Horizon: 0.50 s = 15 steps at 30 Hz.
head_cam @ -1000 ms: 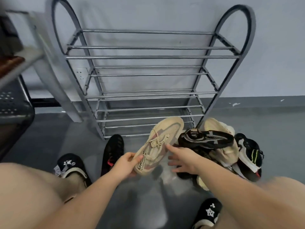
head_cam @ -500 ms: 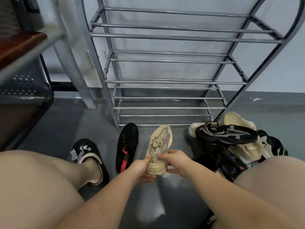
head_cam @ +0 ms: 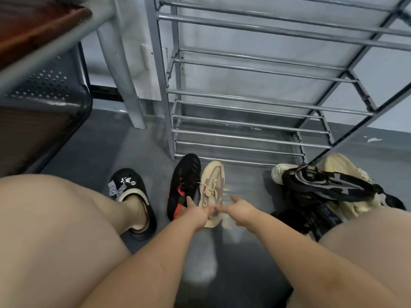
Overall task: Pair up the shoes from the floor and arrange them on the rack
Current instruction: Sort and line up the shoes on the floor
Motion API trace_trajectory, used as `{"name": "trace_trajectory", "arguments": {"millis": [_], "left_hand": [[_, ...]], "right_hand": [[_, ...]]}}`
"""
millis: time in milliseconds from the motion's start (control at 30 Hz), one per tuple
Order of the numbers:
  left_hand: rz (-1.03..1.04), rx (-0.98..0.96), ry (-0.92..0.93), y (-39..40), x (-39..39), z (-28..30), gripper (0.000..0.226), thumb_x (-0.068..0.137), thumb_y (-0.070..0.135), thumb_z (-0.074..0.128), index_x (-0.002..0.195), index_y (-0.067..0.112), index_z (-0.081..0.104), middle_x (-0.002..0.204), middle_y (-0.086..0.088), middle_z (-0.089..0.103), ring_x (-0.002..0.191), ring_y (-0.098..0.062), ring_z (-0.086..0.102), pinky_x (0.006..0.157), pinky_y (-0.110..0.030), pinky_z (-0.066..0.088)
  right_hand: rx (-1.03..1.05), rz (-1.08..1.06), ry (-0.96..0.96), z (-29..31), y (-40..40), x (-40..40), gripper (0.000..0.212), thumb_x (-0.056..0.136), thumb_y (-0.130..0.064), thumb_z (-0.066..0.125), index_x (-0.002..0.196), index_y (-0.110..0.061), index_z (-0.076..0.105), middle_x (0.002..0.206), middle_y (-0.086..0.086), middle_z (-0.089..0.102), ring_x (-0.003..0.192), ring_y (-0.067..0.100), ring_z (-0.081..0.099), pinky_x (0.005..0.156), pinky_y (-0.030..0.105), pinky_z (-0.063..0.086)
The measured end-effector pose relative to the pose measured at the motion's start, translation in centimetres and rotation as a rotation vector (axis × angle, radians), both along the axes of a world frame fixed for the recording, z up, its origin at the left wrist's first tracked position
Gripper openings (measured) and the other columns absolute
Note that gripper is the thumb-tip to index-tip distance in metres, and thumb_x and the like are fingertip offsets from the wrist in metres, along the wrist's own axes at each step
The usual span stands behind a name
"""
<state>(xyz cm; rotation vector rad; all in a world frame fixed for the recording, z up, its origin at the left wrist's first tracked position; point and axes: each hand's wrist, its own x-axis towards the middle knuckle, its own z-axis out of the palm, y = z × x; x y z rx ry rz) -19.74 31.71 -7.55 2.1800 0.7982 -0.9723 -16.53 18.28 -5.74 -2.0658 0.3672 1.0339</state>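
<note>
Beige sneaker (head_cam: 212, 192): down on the floor now, centre frame, touching the black-and-red shoe (head_cam: 183, 185) on its left; a second ago it was in the air.
Hands: left hand (head_cam: 195, 213) grips the beige heel; right hand (head_cam: 239, 210) blurred, fingers look loose, cannot tell if touching.
Meaning: likely staged for pairing, not racked.
Rack (head_cam: 249, 138): upper centre, rails carry no shoes.
Count: two set aside; pile of shoes (head_cam: 322, 190) at right, number unclear.
</note>
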Motion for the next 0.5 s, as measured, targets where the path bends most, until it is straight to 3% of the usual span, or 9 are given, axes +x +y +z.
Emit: {"name": "trace_trajectory", "arguments": {"millis": [67,167,267,500], "left_hand": [[-0.215,0.140,-0.011,0.3,-0.6,-0.2,0.088,0.088,0.064,0.037,0.151,0.019,-0.005,0.159,-0.015,0.000,0.144,-0.033,0.016,0.115,-0.044,0.021],[-0.381,0.241,-0.035,0.3,-0.9,-0.2,0.083,0.092,0.057,0.038,0.151,0.019,-0.006,0.159,-0.014,-0.008,0.145,-0.034,0.008,0.117,-0.046,0.015],[-0.484,0.320,-0.120,0.2,-0.7,0.2,0.078,0.094,0.053,0.036,0.151,0.019,-0.007,0.158,-0.014,-0.011,0.146,-0.033,-0.001,0.119,-0.046,0.006],[-0.731,0.357,-0.414,-1.1,-1.0,0.5,0.072,0.097,0.047,0.030,0.150,0.021,-0.010,0.159,-0.006,-0.011,0.147,-0.026,-0.006,0.119,-0.041,-0.003]], "right_hand": [[-0.116,0.135,0.000,-0.5,-0.1,-0.4,0.084,0.087,-0.035,0.064,0.150,-0.006,0.016,0.131,0.009,0.051,0.121,0.025,0.048,0.087,0.027,0.041],[-0.315,0.415,-0.125,-1.0,-1.0,-1.0,0.083,0.088,-0.041,0.059,0.150,-0.009,0.014,0.156,0.014,0.019,0.140,0.028,0.029,0.108,0.031,0.033],[-0.471,0.649,-0.291,-0.9,-2.6,-1.3,0.079,0.092,-0.043,0.053,0.152,-0.021,0.006,0.161,0.008,-0.005,0.147,0.029,0.008,0.115,0.039,0.023],[-0.628,0.754,-0.450,-0.3,-7.0,-1.9,0.079,0.094,-0.044,0.047,0.153,-0.020,-0.001,0.160,0.009,-0.007,0.148,0.028,0.003,0.114,0.040,0.025]]}}
